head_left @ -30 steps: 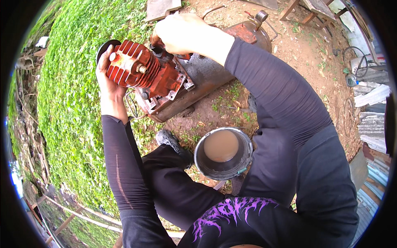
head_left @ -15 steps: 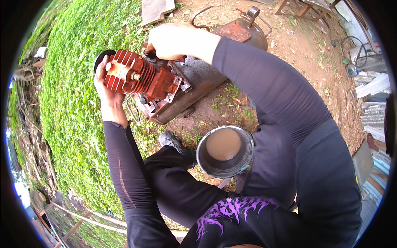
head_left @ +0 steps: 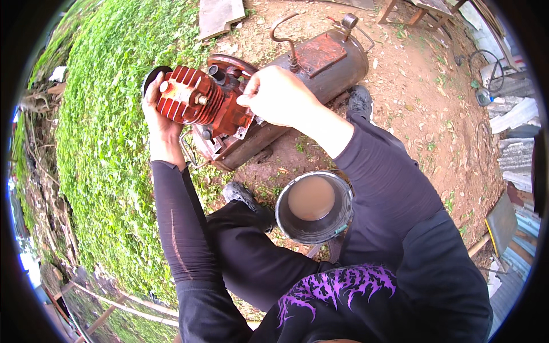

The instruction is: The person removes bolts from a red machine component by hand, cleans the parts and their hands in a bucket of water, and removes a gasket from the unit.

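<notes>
A red finned air compressor pump [head_left: 186, 98] is tilted over the near end of a long grey-brown tank [head_left: 329, 77]. My left hand [head_left: 162, 127] grips the pump's finned head from its left side, by a round black part [head_left: 154, 78]. Close to the pump's right side, my right hand [head_left: 281, 98] is closed with thumb and fingertips together. Whatever those fingers may hold is hidden or too small to make out. Behind the pump shows a red flywheel [head_left: 231, 62].
A black bucket [head_left: 282, 214] of cloudy brown water stands between my legs. From the tank rise a curved pipe [head_left: 276, 31] and a gauge [head_left: 349, 22]. Grass [head_left: 108, 171] covers the left, bare soil [head_left: 423, 114] the right. Corrugated sheets [head_left: 517, 166] lie at the far right.
My right hand has moved right and toward me, from behind the pump to its right side, uncovering the flywheel and the curved pipe. My left hand keeps its grip.
</notes>
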`<state>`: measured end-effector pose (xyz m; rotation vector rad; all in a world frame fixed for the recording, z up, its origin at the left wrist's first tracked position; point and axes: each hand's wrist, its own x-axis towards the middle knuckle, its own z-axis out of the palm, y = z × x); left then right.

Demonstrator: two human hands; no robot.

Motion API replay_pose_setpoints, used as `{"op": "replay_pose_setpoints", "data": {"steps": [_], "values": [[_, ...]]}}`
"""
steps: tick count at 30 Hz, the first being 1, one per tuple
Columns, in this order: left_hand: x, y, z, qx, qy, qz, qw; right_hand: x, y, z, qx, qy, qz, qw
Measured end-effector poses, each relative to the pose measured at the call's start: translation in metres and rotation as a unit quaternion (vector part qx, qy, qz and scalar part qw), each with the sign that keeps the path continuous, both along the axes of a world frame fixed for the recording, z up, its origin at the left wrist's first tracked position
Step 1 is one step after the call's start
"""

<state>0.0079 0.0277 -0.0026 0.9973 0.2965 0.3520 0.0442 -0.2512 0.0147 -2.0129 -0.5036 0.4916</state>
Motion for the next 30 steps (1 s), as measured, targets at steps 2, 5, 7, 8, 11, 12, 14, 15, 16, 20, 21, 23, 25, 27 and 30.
{"op": "replay_pose_setpoints", "data": {"steps": [2,5,7,8,11,12,14,15,16,20,21,23,25,27,30], "values": [[0.004,0.004,-0.002,-0.021,0.007,-0.005,1.000,0.000,0.005,-0.007,-0.048,0.012,-0.020,0.999],[0.002,0.001,-0.003,-0.009,-0.007,-0.001,1.000,0.003,0.013,-0.024,-0.067,-0.002,-0.040,0.997],[0.004,0.009,-0.007,-0.016,-0.003,-0.003,1.000,0.007,0.021,-0.041,-0.008,-0.034,-0.043,0.998],[0.004,0.010,-0.011,-0.008,-0.014,0.016,1.000,0.013,0.020,-0.048,-0.002,-0.009,-0.013,1.000],[0.003,0.012,-0.011,-0.013,-0.006,0.011,1.000,0.014,0.023,-0.054,0.059,0.055,-0.055,0.995],[0.002,0.014,-0.011,-0.005,-0.006,0.008,1.000,0.015,0.022,-0.055,0.058,0.072,-0.043,0.995],[0.002,0.014,-0.011,-0.007,-0.007,0.007,1.000,0.018,0.020,-0.058,0.056,0.105,-0.020,0.993],[0.001,0.014,-0.011,-0.007,-0.007,0.008,1.000,0.020,0.019,-0.061,0.056,0.123,-0.008,0.991],[0.001,0.011,-0.010,-0.003,-0.014,0.015,1.000,0.023,0.018,-0.072,-0.004,-0.001,0.065,0.998],[0.008,0.001,-0.007,0.017,-0.012,0.020,1.000,0.023,0.003,-0.108,-0.141,-0.277,0.231,0.922],[0.006,0.002,-0.006,0.018,-0.023,0.014,0.999,0.020,0.004,-0.107,-0.145,-0.294,0.248,0.911],[-0.001,0.010,-0.007,0.017,-0.022,0.023,0.999,-0.008,0.005,-0.109,-0.272,-0.174,0.369,0.872],[-0.008,0.017,-0.007,0.019,-0.024,0.039,0.999,-0.049,0.000,-0.093,-0.330,0.006,0.433,0.838],[-0.002,0.008,-0.004,0.010,-0.023,0.040,0.999,-0.088,-0.005,-0.121,-0.438,0.111,0.496,0.741],[0.012,-0.004,-0.006,-0.004,-0.032,0.016,0.999,-0.146,-0.048,-0.251,-0.429,0.064,0.551,0.713]]}}
